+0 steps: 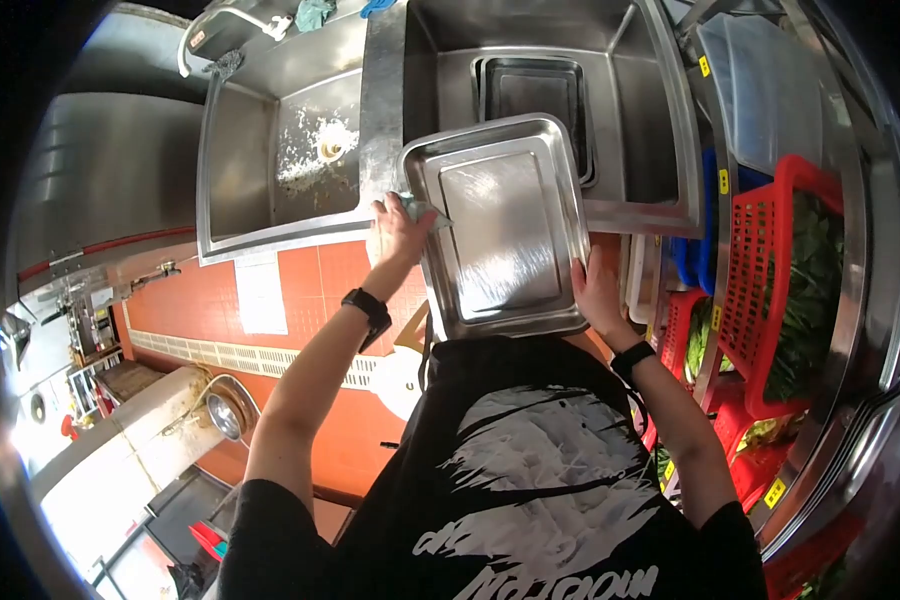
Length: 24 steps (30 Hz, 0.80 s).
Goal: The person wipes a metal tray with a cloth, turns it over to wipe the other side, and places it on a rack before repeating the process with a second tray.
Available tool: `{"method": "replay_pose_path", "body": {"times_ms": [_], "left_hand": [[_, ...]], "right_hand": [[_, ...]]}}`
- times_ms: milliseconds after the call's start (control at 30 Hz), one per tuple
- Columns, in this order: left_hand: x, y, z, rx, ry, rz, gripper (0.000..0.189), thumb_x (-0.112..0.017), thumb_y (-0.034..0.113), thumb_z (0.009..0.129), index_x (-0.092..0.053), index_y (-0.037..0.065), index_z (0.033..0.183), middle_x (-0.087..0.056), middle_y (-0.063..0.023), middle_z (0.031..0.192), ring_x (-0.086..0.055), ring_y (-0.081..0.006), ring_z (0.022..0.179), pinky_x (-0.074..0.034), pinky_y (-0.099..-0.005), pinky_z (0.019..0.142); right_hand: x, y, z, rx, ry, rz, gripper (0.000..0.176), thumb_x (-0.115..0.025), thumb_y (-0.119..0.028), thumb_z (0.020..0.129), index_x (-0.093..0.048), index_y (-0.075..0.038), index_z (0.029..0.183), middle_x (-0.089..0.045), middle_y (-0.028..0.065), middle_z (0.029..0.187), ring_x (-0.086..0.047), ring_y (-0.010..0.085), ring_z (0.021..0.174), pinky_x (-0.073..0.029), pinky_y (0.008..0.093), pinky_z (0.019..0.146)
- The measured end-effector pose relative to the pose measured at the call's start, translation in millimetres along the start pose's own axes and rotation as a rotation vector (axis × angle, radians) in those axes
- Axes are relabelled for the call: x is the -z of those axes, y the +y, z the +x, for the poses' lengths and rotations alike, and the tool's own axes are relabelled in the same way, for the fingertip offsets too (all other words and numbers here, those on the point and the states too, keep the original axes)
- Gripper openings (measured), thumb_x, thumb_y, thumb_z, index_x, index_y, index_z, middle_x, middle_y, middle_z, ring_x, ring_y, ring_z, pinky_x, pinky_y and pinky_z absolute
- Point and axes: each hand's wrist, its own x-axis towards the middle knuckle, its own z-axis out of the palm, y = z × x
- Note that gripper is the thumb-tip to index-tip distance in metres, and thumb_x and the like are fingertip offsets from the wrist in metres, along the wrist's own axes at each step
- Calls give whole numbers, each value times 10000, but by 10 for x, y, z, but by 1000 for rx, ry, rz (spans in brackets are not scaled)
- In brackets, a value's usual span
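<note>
A rectangular steel tray [500, 225] is held in front of me over the near edge of a double steel sink [382, 110]. My left hand [398, 230] grips a small pale cloth [422, 210] pressed against the tray's left rim. My right hand [595, 290] clasps the tray's lower right corner from outside. The tray's inside is bare and shiny. Both wrists wear dark bands.
The left basin [300, 150] has white foam around its drain. A dark tray [535, 95] lies in the right basin. Red crates of leafy greens [790, 270] and a clear lidded bin [770, 90] stand on the right. Orange floor tiles with a drain grate lie below.
</note>
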Motion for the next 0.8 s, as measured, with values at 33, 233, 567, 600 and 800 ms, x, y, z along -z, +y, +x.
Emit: {"method": "replay_pose_path", "body": {"times_ms": [33, 233, 567, 600, 800], "left_hand": [[-24, 35, -64, 46, -45, -49, 530, -639, 350, 779, -403, 30, 1130, -427, -235, 1127, -544, -411, 951, -476, -460, 759], [-220, -55, 44, 0, 48, -243, 494, -615, 340, 795, -414, 19, 1113, -490, -260, 1036, -542, -439, 924, -463, -473, 744], [13, 319, 763, -357, 63, 56, 510, -572, 360, 836, -404, 86, 1231, -527, -209, 1062, -568, -396, 936, -479, -463, 780], [73, 405, 790, -398, 51, 84, 490, -568, 353, 840, -410, 93, 1223, -526, -201, 1063, -569, -388, 936, -482, -457, 779], [110, 844, 925, -713, 30, 265, 425, -583, 300, 833, -436, 139, 1197, -522, -166, 1056, -576, -338, 953, -497, -422, 778]], "right_hand": [[-1, 3, -22, 4, -7, -2, 237, -477, -189, 904, -404, 29, 960, -535, 271, 771, -514, 470, 705, -402, 515, 592], [129, -18, 20, -211, -211, 149, 384, -527, -312, 898, -448, 45, 1016, -565, 263, 809, -545, 460, 718, -424, 500, 606], [663, 66, 1453, 263, 292, -236, 312, -581, -272, 863, -517, -44, 1066, -550, 186, 933, -516, 373, 887, -429, 433, 784], [652, 59, 1548, 347, 292, -241, 325, -579, -276, 864, -514, -40, 1077, -558, 188, 930, -524, 376, 877, -432, 435, 783], [517, 144, 1592, 38, -229, 95, 350, -562, -274, 879, -506, -23, 1115, -598, 172, 923, -570, 303, 833, -447, 368, 746]]}}
